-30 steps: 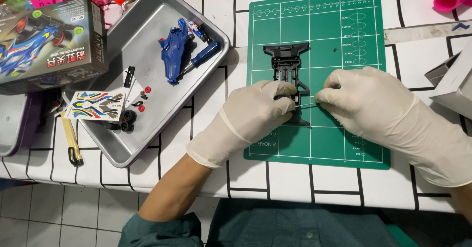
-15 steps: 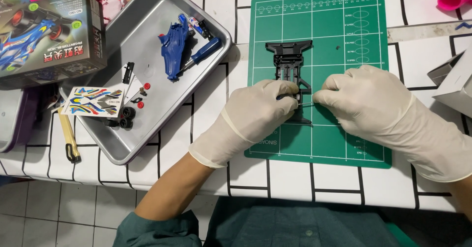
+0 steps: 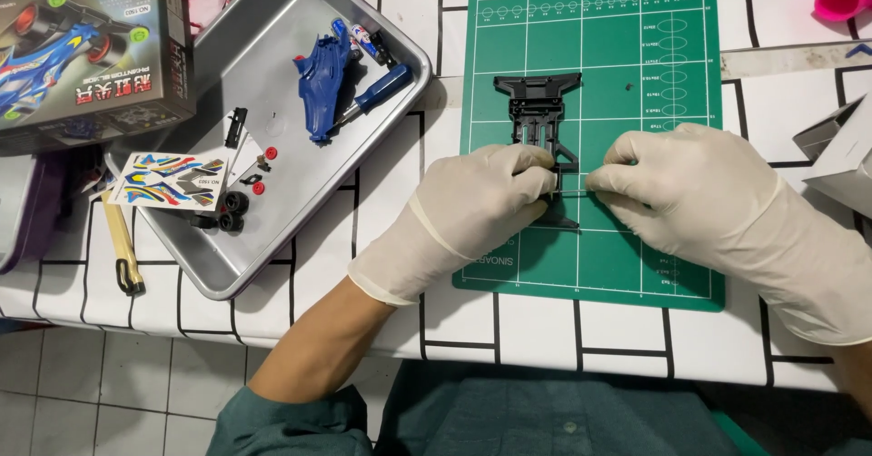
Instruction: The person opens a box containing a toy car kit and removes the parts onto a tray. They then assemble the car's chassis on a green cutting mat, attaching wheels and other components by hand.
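Black chassis (image 3: 538, 115) (on green mat (image 3: 636, 265)) pinched between both hands' fingers (image 3: 536, 176).

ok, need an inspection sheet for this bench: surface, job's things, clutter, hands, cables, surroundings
Surface: white table with a black grid pattern; green cutting mat lies on it.
Job's things: black toy car chassis on the mat; thin metal rod spans between both hands.
Clutter: metal tray left of the mat, holding a blue car body shell, blue-handled screwdriver, black wheels, small red parts and a sticker sheet over its edge; kit box far left.
Hands: left hand gloved, fingers at the chassis and rod; right hand gloved, pinching the rod's other end.
Cables: nothing seen.
Surroundings: grey tiled floor below the table edge.
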